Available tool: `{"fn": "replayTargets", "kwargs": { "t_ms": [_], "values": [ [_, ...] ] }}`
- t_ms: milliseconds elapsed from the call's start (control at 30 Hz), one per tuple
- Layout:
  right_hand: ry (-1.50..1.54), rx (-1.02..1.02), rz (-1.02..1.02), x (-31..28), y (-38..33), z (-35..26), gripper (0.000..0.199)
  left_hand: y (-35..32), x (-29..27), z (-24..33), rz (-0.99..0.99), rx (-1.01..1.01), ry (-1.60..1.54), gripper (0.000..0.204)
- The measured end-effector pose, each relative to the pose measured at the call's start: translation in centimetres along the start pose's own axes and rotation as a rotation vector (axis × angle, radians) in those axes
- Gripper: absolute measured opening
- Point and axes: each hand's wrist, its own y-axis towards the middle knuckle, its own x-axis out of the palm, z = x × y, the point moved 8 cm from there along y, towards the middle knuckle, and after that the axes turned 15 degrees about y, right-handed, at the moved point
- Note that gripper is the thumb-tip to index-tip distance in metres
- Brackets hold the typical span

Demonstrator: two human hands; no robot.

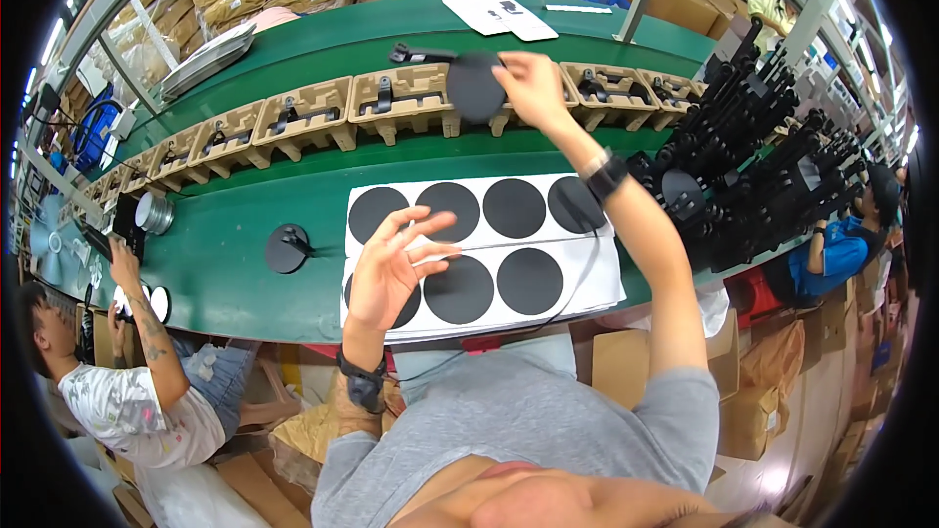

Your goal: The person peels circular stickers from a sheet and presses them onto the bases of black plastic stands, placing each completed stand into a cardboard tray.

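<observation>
Right hand (529,86) pinching black disc stand (473,85) by its rim over the belt's far edge (light, stiff, probably); left hand (388,269) spread, ungripping, above sticker sheets (587,274).

You had two white sheets (606,279) of black round pads (514,207) before you: four pads on the far sheet, three on the near one that could be seen. One black round-based stand (287,248) stood on the green belt (245,274), one was in your right hand (531,86); the pulp trays (303,117) beyond numbered at least seven.
</observation>
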Motion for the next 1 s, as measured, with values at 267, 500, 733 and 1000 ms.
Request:
{"fn": "replayTargets", "kwargs": {
  "t_ms": [267,500,733,1000],
  "values": [
    [-0.632,0.023,-0.026,4.4,7.5,12.3,0.015,-2.3,-2.0,-0.1,0.432,0.257,1.540,0.045],
    [-0.863,0.115,-0.209,7.3,3.3,13.2,0.016,-2.8,-2.2,-3.0,0.434,0.186,1.821,0.049],
    [-1.017,0.339,-0.436,7.1,2.1,13.7,0.042,-3.4,-2.2,-1.7,0.399,0.180,1.848,0.050],
    [-0.321,-0.093,-0.863,10.7,-7.3,-3.1,0.047,-3.5,-3.4,-1.4,0.430,0.143,1.831,0.047]
  ]
}}
